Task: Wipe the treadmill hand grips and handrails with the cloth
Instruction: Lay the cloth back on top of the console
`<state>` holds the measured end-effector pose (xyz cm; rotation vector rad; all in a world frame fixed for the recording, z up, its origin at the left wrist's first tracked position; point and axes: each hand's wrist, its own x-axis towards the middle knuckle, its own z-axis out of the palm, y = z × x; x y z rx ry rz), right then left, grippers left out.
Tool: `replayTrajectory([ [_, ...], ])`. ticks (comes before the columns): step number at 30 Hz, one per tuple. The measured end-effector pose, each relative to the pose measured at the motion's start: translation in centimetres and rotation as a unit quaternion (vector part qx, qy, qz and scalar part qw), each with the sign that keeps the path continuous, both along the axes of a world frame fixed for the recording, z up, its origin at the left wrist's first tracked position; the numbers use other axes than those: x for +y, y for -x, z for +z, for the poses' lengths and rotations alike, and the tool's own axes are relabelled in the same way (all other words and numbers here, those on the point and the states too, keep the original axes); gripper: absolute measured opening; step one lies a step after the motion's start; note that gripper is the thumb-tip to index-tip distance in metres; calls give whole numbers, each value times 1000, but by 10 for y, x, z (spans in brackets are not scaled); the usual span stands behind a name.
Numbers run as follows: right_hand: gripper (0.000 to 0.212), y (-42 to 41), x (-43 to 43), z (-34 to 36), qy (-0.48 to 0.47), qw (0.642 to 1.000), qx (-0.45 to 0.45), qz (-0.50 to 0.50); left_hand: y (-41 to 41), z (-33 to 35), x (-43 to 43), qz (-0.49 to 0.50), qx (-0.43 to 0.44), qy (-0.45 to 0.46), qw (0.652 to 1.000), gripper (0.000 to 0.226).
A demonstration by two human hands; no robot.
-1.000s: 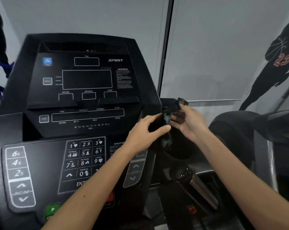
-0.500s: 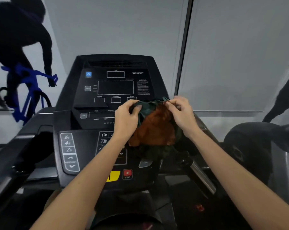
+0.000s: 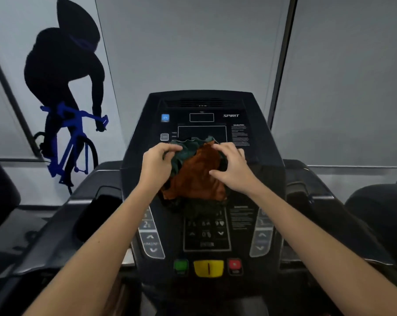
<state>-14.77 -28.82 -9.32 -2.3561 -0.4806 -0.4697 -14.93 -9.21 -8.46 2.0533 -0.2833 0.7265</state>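
Both hands hold the cloth [image 3: 194,176] against the treadmill console [image 3: 204,156].
Left hand [image 3: 157,166] and right hand [image 3: 232,169] each pinch an upper corner; the orange and dark green fabric hangs bunched between them.

Two hands: left hand [image 3: 157,166], right hand [image 3: 232,169]. One cloth [image 3: 195,179], orange and dark green. One treadmill console [image 3: 202,106]. Three buttons along its lower edge: one green button [image 3: 181,265], one yellow button [image 3: 208,267], one red button [image 3: 234,264]. One cyclist wall graphic [image 3: 65,92].
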Motion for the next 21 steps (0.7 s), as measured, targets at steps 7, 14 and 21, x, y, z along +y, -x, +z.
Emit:
replayTrajectory([
  [7, 66, -74, 57, 30, 67, 991, -80, -81, -78, 20, 49, -4, -55, -155, 986, 56],
  [14, 97, -134, 68, 51, 94, 987, -40, -123, -137, 44, 72, 45, -10, -433, 900, 110],
  [21, 102, -144, 77, 34, 124, 981, -46, -139, -159, 36, 79, 22, 93, -443, 891, 121],
])
